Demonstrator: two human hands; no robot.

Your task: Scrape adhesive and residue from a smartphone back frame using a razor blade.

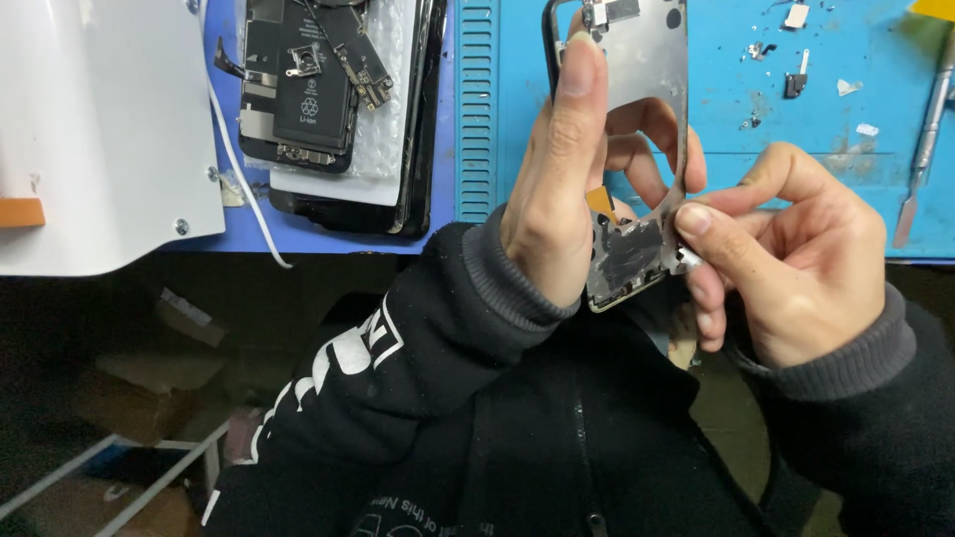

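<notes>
Phone frame (637, 149), stripped, glass and most internals gone, held upright over the near edge of the blue work mat (796, 119). Left hand (557, 189) wraps its left side, thumb lying along the edge, fingers showing through the empty opening. Right hand (796, 259) pinches a small silvery part (688, 259) at the frame's lower right corner, thumb and forefinger pressed together on it.

Risks, as judged: the frame hangs past the mat's edge over the dark lap and floor, so a slipped pinch likely sends the tiny part where it is hard to find. A hard pull could bend the thin rail.

Outward: loose screws and bits (796, 70) far right on the mat, metal pry tool (925, 129) at the right edge. Opened phone with battery (308, 89) far left, white cable (239, 169) beside it.
</notes>
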